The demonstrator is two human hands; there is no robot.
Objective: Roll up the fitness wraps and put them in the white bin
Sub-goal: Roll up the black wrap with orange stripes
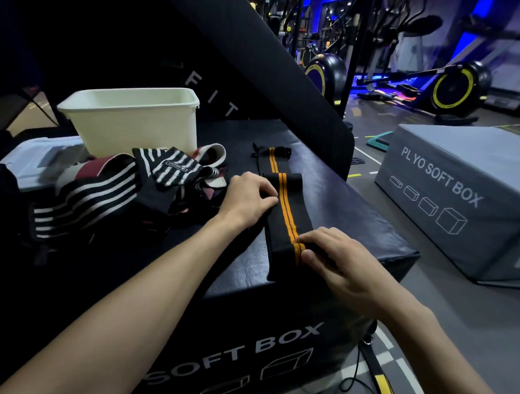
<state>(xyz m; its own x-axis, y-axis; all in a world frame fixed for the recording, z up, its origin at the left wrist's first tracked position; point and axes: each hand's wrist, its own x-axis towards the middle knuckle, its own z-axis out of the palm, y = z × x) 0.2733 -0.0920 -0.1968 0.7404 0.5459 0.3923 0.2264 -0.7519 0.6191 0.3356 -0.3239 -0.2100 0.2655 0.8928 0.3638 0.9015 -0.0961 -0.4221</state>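
We observe a black wrap with orange centre stripes [283, 213] lying stretched lengthwise on top of a black soft box [336, 199], running from the near edge away toward the far side. It appears folded back on itself: an upper layer ends partway along, and a further length continues beyond it to a bunched end with straps.

Left hand [247, 197]: it rests on the wrap's left edge, about midway along the strip. The fingers are curled, with fingertips and thumb pinching the edge of the fabric. Grip closed on the wrap.

Right hand [339, 259]: it sits at the near end of the wrap, by the box edge. Thumb and fingers are curled around the end of the fabric where the orange stripes bend over; whether a roll is already started there, we cannot tell. Grip closed on the wrap.

The white bin [136, 121] stands upright at the far left of the box top, well apart from both hands. We cannot see into it from this angle.

Between the bin and the left hand lies a loose pile of wraps [127, 184], black with white stripes plus some maroon and cream pieces, tangled and unrolled. The pile is just beside the left hand.

To the right, on the floor, stands a grey soft box [461, 188]. Exercise bikes [456, 90] stand behind it under blue light.
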